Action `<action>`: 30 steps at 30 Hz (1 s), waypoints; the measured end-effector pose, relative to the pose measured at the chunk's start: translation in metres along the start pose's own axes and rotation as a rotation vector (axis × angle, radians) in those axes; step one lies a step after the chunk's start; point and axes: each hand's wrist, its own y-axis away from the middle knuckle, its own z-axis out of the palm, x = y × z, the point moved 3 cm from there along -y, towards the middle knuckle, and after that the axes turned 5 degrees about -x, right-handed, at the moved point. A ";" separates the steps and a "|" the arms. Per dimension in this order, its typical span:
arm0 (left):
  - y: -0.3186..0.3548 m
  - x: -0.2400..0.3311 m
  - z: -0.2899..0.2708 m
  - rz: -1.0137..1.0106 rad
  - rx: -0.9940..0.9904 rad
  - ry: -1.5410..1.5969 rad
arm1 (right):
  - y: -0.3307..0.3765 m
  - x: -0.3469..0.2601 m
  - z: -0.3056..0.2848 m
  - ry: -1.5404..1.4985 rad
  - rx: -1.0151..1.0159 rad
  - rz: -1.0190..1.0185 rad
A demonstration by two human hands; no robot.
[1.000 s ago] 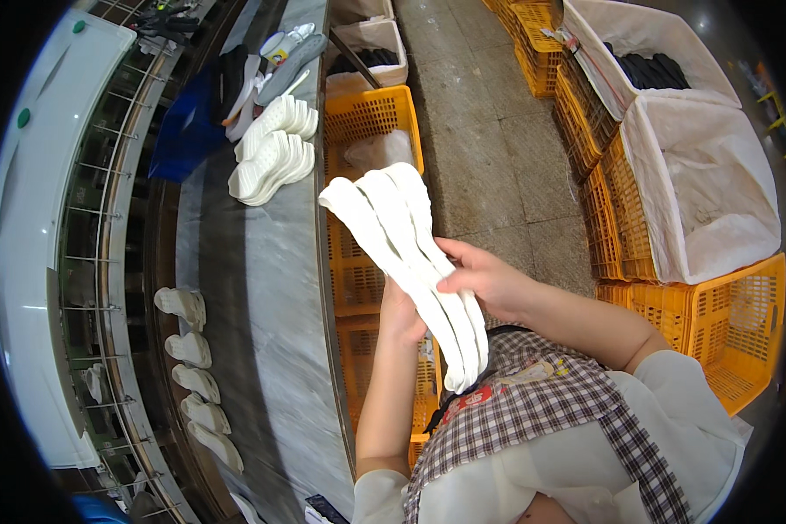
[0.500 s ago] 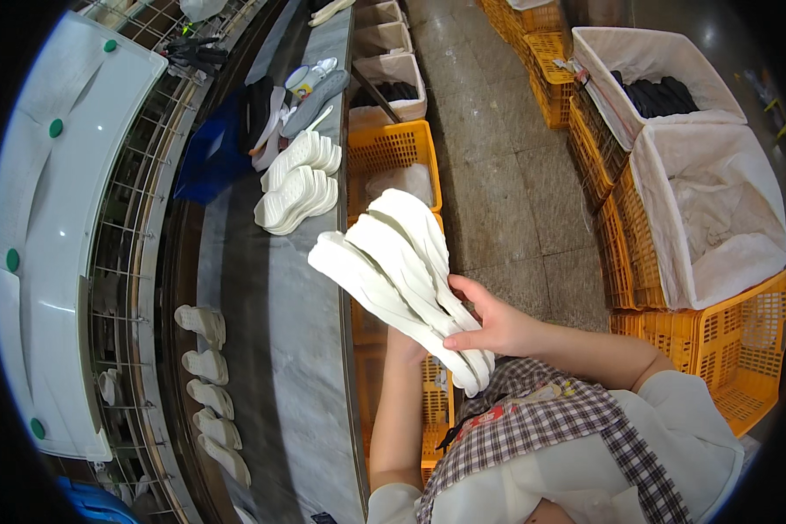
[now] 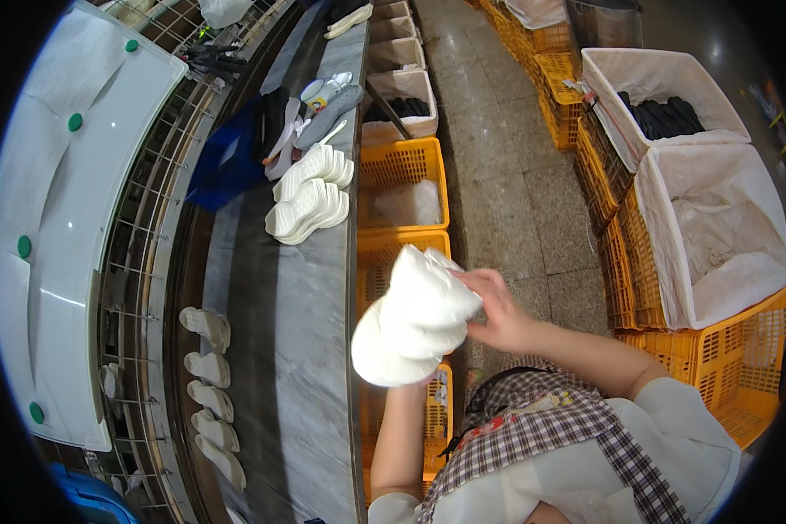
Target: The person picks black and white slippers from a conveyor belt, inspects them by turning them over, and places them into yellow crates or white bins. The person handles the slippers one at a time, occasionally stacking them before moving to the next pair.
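Observation:
A small bunch of white shoe soles [image 3: 415,327] is held up in front of me, slightly blurred, beside the long grey worktable's edge. My right hand [image 3: 498,310] is closed on its right side, thumb and fingers gripping the soles. From below, my left hand [image 3: 426,380] holds the bunch; its fingers are mostly hidden behind it. On the grey worktable [image 3: 301,349] lie two stacks of white soles [image 3: 310,210], close together. Along the table's left side runs a row of several single white soles [image 3: 211,397].
Orange crates [image 3: 402,157] stand under the table's right edge. Across the stone-tiled aisle [image 3: 537,201] are stacked crates and white-lined bins [image 3: 716,227], one with black pieces [image 3: 661,116]. A wire rack [image 3: 140,236] and white board [image 3: 57,227] border the left. A blue bin [image 3: 227,162] sits behind the soles.
The bunch of soles has turned, its broad ends swinging down toward me, and now looks shorter. My right hand has moved slightly right, still gripping. The whole view has shifted a little.

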 end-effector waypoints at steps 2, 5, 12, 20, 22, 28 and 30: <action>0.001 0.015 0.006 0.023 0.095 0.077 | -0.008 0.006 -0.009 0.134 0.075 -0.252; 0.007 0.023 0.010 -0.099 0.196 0.755 | -0.007 0.021 -0.008 -0.263 -0.059 -0.059; 0.014 0.008 0.006 -0.164 0.293 0.980 | 0.014 0.031 0.005 -1.104 -0.122 0.538; 0.017 0.005 0.007 -0.245 0.370 0.907 | 0.017 0.027 0.008 -1.200 -0.040 0.676; 0.016 0.004 0.007 -0.217 0.332 0.924 | 0.015 0.028 0.006 -1.135 -0.072 0.728; 0.017 -0.006 0.006 -0.087 0.226 0.929 | 0.018 0.022 0.005 -1.212 -0.114 0.563; 0.019 -0.010 0.005 -0.039 0.205 0.942 | 0.022 0.019 0.009 -1.194 -0.182 0.486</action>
